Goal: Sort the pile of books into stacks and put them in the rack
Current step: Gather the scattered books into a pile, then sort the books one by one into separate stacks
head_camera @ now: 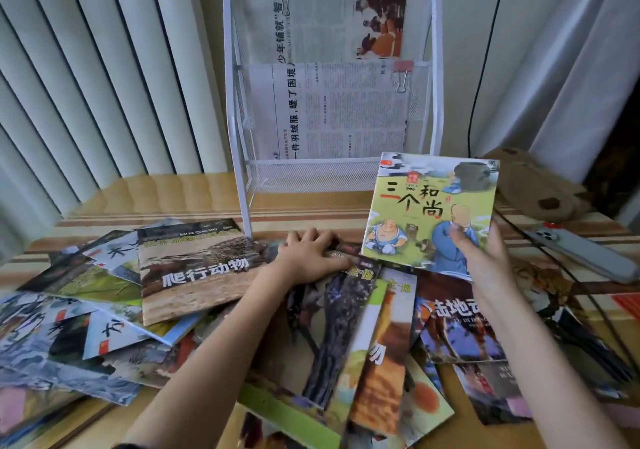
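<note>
Right hand (pixel 479 254) pinching the lower right edge of a green cartoon-monk picture book (pixel 429 206) lifted above the pile, left hand (pixel 311 251) spread flat on scattered glossy books (pixel 194 268), white wire mesh rack (pixel 332 78) just beyond both hands, striped wooden worktop (pixel 173 203) bare left of the rack.

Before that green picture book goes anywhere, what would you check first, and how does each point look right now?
1. Right hand has a firm hold on the green picture book: ok, thumb on the cover, book lifted clear of the pile.
2. Left hand is steadying the pile of books: ok, it rests on the books.
3. White rack has a free pocket: ok, the bottom mesh shelf looks empty; the upper two hold newspapers.
4. A stack already started: not ok, the books lie scattered.
5. Phone and its cable out of the way: cannot tell.
</note>
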A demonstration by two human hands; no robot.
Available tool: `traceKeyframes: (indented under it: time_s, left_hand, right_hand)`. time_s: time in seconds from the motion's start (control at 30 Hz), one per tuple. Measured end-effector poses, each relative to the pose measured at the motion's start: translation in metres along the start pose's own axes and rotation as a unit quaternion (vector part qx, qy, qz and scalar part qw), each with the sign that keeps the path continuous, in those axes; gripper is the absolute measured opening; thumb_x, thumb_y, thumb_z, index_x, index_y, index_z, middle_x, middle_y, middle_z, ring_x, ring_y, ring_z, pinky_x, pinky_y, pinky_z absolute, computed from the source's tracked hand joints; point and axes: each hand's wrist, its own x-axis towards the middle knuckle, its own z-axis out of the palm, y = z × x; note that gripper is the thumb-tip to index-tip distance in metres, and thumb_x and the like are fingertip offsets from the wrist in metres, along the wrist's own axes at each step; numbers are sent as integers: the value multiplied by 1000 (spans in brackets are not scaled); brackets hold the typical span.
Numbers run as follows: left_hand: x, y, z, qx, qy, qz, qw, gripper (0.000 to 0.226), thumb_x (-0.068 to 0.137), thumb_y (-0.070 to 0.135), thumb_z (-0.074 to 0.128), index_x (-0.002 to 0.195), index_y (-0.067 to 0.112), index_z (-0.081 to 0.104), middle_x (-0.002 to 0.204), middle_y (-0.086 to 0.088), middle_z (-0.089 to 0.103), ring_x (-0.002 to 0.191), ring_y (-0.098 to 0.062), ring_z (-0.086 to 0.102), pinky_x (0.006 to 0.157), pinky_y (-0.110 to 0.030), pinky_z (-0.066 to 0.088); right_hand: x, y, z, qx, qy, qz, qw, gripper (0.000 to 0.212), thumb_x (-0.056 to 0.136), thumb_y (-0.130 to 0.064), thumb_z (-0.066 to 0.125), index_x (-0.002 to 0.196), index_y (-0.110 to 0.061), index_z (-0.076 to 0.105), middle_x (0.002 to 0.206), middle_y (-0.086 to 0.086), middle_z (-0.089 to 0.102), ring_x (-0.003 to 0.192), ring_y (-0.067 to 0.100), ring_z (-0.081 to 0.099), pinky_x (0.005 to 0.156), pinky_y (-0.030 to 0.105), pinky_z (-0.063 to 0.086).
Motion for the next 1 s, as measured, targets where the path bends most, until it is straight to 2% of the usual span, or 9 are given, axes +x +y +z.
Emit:
traceKeyframes:
  time_s: [0.13,0.27,0.4,0.53,0.6,0.67,0.77,0.87,1.0]
  left_hand:
    - [-32,1,7,-17,-9,40,999,81,62,87,46,128,42,36,137,4,37,133,-32,23,105,-54,25]
    - [-50,4,0,-4,-30,48,998,88,64,86,47,135,37,31,141,5,32,133,-30,20,106,-54,24]
    - [-64,-5,4,-2,-24,67,997,86,63,87,43,131,35,34,138,7,36,127,-28,24,107,-51,28]
    - [-47,-35,-11,-64,25,39,997,93,72,87,24,138,24,42,146,-5,40,134,-31,34,111,-48,28]
    - [-41,-58,-17,40,27,-32,998,83,81,79,19,146,27,32,156,-2,24,144,-29,18,116,-55,13]
    - [-46,-80,-17,127,-13,-93,987,75,84,77,13,149,39,18,160,7,7,147,-28,-3,109,-66,-7]
    - [-60,-99,-19,176,-4,-142,974,74,81,80,8,148,47,5,159,14,-2,145,-33,-13,97,-76,-14]
    - [-63,-104,-25,152,38,-158,975,70,89,71,16,149,36,16,159,9,12,147,-32,-3,101,-74,-11]
    - [-53,-102,-34,11,151,-186,971,49,97,32,34,138,5,32,140,-14,47,134,-29,37,114,-60,4]
  right_hand:
    - [4,-3,25,19,-26,8,999,34,87,-29,65,115,-38,48,117,-27,53,119,6,48,103,32,36]
    - [4,-3,44,10,-43,12,999,77,81,-41,68,146,-26,30,150,-11,35,137,12,31,110,36,26]
    - [4,0,63,7,-79,12,997,72,85,-35,65,146,-24,29,147,-13,34,135,10,30,108,34,25]
    - [10,-2,97,-21,-92,12,995,65,85,-34,67,141,-19,38,141,-9,45,133,15,38,108,37,32]
    - [17,-4,118,-6,-102,-7,995,45,88,-22,65,130,-18,48,123,-10,57,120,13,51,101,31,39]
    - [24,-3,138,-15,-124,-15,992,39,87,-21,66,123,-21,50,124,-8,58,118,12,51,98,30,38]
    - [29,2,167,-29,-177,-21,984,41,88,-21,64,126,-23,48,128,-6,56,119,12,50,96,28,37]
    - [28,9,197,-55,-222,-24,973,50,89,-22,63,135,-16,42,130,-4,54,120,12,48,98,26,38]
    - [29,32,210,-146,-212,-35,966,51,90,-31,61,134,-11,44,131,-1,53,121,16,48,95,25,37]
